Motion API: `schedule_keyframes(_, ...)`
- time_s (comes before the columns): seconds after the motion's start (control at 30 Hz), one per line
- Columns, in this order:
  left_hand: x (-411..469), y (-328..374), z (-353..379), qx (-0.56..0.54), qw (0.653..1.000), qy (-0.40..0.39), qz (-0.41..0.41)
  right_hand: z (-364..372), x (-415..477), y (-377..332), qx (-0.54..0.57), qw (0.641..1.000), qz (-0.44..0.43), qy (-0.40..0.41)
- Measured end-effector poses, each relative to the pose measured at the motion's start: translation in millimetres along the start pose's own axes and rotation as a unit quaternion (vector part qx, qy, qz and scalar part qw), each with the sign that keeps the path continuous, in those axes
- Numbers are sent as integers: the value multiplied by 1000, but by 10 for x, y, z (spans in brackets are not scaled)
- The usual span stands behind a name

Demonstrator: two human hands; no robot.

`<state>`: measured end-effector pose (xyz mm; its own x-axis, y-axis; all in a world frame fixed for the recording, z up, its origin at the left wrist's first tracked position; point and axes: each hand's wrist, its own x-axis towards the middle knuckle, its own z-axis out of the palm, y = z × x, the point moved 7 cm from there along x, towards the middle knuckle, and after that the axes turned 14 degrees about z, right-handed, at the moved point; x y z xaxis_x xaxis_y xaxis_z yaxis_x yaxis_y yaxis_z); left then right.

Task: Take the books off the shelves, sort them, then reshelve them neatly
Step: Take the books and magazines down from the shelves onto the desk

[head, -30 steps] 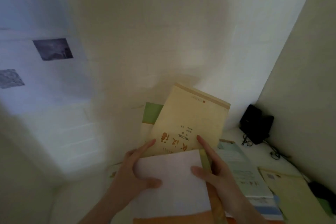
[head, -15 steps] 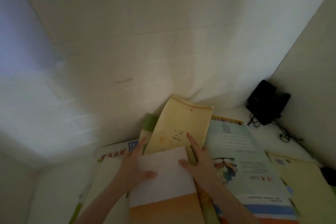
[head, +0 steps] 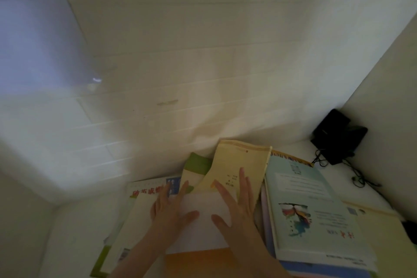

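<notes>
Books lie in loose overlapping piles on the white desk, against the tiled wall; we see no shelf. On top in the middle a white-and-orange book lies flat. A cream-yellow book sticks out from under its far edge, and a green-and-white book is fanned out beside that. Our left hand rests along the white cover's left side, fingers straight and thumb laid on top. Our right hand lies flat with fingers spread, fingertips on the cream-yellow cover and thumb on the white one. Neither hand grips anything; both press down. We judge this to be the sorting stage, squaring up a pile. These look like thin softcover schoolbooks: light and bendy, with smooth covers that probably slide over each other readily, so a fanned pile is likely to skew. We would take the pile by both long edges, thumbs on top and fingers underneath, and tap it on the desk to align it. To the left a book with red characters peeks out from under. To the right a pale blue book tops its own pile, with a pale yellow book beyond it. In the far right corner stands a black device, its cables trailing on the desk
</notes>
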<state>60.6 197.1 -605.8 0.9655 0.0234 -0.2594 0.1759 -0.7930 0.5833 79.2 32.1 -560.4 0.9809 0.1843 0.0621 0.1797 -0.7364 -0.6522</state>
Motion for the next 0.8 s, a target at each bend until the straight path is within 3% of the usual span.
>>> schedule_keyframes(0.13,-129,205,-325,-96,991,64,66,-35,-82,-111,27,997,-39,-53)
schedule_keyframes(0.3,-497,675,-980,-237,945,145,172,-362,-53,-617,136,987,-17,-78)
schedule_keyframes(0.43,-835,908,-1601,-239,922,207,224,-759,-22,-1256,193,975,-79,-69)
schedule_keyframes(0.57,-1206,921,-2104,-243,909,240,240,-1058,-25,-1682,255,961,-61,-92)
schedule_keyframes(0.8,-2016,978,-2910,-229,881,307,278,-1411,-123,-2533,262,952,-135,-80)
